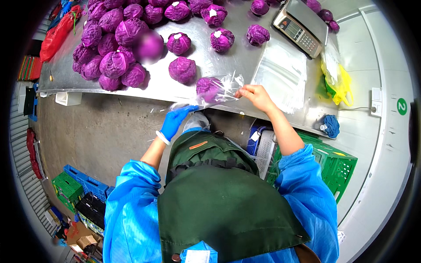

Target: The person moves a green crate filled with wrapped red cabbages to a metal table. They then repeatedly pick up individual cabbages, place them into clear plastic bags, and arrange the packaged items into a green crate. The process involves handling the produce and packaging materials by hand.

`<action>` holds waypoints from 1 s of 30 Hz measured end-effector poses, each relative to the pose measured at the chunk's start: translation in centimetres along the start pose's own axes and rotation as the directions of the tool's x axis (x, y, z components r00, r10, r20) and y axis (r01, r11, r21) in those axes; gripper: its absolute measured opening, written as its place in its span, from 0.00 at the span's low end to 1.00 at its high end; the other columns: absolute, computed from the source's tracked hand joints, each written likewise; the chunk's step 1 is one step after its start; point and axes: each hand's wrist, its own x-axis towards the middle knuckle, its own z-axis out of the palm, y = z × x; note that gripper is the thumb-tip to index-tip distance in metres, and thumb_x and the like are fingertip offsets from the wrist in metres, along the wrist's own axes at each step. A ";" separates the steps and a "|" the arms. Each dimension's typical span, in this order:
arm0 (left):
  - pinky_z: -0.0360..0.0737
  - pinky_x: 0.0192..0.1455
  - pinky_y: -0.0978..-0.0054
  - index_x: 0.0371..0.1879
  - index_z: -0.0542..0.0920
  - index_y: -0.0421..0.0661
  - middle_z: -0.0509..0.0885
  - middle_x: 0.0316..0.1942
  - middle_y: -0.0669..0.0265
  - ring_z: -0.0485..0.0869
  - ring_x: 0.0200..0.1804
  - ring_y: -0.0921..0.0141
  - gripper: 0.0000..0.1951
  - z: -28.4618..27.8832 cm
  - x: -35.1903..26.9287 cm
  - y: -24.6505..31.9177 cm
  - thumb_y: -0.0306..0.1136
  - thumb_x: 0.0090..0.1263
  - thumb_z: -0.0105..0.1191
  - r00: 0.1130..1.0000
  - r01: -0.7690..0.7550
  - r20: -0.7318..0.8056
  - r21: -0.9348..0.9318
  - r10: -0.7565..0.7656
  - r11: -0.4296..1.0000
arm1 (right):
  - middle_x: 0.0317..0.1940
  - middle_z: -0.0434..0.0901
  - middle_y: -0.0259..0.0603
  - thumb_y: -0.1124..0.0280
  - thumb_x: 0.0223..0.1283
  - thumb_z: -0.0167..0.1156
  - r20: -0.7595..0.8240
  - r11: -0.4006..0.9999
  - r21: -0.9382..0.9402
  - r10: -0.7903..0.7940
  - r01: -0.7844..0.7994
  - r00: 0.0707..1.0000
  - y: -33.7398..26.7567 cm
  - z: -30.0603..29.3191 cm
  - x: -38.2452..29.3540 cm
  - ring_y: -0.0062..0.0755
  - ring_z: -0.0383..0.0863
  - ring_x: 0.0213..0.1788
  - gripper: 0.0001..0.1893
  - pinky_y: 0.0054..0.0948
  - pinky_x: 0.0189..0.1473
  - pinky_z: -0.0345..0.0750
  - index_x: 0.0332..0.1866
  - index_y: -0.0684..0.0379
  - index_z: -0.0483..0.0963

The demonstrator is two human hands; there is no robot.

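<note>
A red cabbage [208,88] sits inside a clear plastic bag [230,86] at the table's front edge. My bare right hand [256,96] pinches the gathered film on the bag's right side. On the other side, my left hand [176,121], in a blue glove, has its fingers against clear film low by the table edge; its fingertips are partly hidden. Just behind the bag stands an unwrapped red cabbage [182,70]. A stack of flat clear bags [279,72] lies to the right of my right hand.
Many red cabbages [113,64] are heaped at the left of the steel table [62,77]. A digital scale [301,31] stands back right. Near the wall lie a yellow bag [340,82] and a blue cloth [330,126]. Green crates [335,164] stand below right.
</note>
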 end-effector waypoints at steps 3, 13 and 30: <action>0.79 0.48 0.72 0.54 0.79 0.38 0.84 0.52 0.58 0.83 0.50 0.69 0.23 -1.6 2.8 -2.3 0.47 0.78 0.42 0.935 0.352 0.143 -0.476 -0.324 0.806 | 0.31 0.85 0.41 0.64 0.69 0.54 0.019 0.895 0.329 0.312 -0.300 0.950 0.5 -0.4 2.2 0.30 0.85 0.39 0.15 0.34 0.46 0.79 0.34 0.66 0.80; 0.80 0.57 0.65 0.54 0.77 0.34 0.84 0.48 0.54 0.83 0.50 0.62 0.26 0.6 4.5 -5.2 0.49 0.78 0.40 0.826 0.339 0.261 -0.938 -0.500 0.071 | 0.48 0.78 0.40 0.70 0.50 0.60 0.322 0.539 -0.612 -0.498 0.578 0.805 -9.5 5.2 7.8 0.43 0.74 0.56 0.17 0.43 0.58 0.73 0.48 0.56 0.76; 0.58 0.74 0.69 0.73 0.59 0.42 0.64 0.71 0.57 0.61 0.72 0.68 0.30 0.1 11.8 -7.9 0.41 0.75 0.46 0.936 0.342 0.137 -0.152 -0.323 0.927 | 0.68 0.64 0.40 0.55 0.36 0.75 0.230 0.945 -0.327 0.107 -0.027 0.967 -1.4 3.2 11.0 0.52 0.69 0.65 0.44 0.44 0.65 0.71 0.66 0.44 0.66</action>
